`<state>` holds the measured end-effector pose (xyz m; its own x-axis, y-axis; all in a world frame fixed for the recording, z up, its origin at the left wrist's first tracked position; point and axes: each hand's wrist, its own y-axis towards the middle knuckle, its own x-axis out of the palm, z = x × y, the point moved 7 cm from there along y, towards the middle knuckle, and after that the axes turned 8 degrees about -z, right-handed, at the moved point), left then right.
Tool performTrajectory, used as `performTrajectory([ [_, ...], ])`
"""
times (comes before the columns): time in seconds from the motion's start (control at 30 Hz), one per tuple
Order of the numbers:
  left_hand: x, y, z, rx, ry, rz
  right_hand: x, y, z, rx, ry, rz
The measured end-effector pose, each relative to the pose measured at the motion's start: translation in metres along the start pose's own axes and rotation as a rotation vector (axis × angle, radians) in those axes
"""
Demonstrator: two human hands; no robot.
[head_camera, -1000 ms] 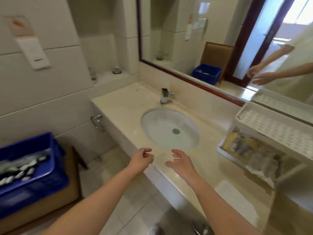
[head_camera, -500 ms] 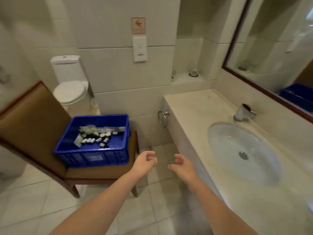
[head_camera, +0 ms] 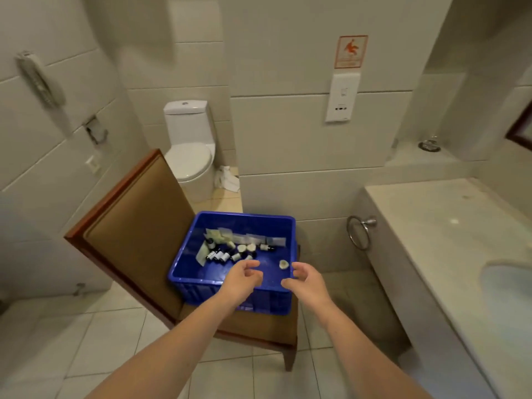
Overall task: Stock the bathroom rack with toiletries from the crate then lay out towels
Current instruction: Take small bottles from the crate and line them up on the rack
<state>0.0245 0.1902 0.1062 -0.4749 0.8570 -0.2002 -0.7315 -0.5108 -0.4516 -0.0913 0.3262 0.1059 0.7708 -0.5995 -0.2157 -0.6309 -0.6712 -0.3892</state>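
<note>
A blue plastic crate (head_camera: 201, 279) stands on the seat of a brown padded chair (head_camera: 135, 234). Inside lie several small black-and-white toiletry bottles (head_camera: 221, 256), pale sachets (head_camera: 218, 234) and one small round cap (head_camera: 283, 264) apart at the right. My left hand (head_camera: 241, 282) hovers over the crate's near rim, fingers loosely curled, holding nothing. My right hand (head_camera: 306, 280) hangs at the crate's near right corner, fingers loosely curled and empty. The rack is out of view.
A marble counter (head_camera: 426, 226) with the sink's edge (head_camera: 506, 283) runs along the right, a towel ring (head_camera: 358, 233) on its side. A toilet (head_camera: 190, 156) stands behind the chair, a wall phone (head_camera: 40, 79) at the left. Tiled floor lies below.
My view has swung left from the sink and rack to the crate on the chair. Both hands have moved forward over the crate's near edge, still empty.
</note>
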Motion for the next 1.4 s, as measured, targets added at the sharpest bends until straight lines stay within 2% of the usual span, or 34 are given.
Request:
performTrajectory([
  [0.3, -0.075, 0.041, -0.03, -0.074, -0.115, 0.051, 0.061, 0.072, -0.025, 0.05, -0.152, -0.113],
  [0.8, -0.164, 0.172, -0.056, -0.259, -0.179, 0.081, 0.116, 0.233, -0.042, 0.199, -0.171, -0.191],
  [1.17, -0.167, 0.252, -0.117, -0.412, -0.088, -0.018, 0.124, 0.303, 0.045, 0.441, -0.146, -0.163],
  [1.4, -0.148, 0.316, -0.167, -0.428, -0.036, -0.087, 0.139, 0.33, 0.113, 0.523, -0.133, -0.098],
])
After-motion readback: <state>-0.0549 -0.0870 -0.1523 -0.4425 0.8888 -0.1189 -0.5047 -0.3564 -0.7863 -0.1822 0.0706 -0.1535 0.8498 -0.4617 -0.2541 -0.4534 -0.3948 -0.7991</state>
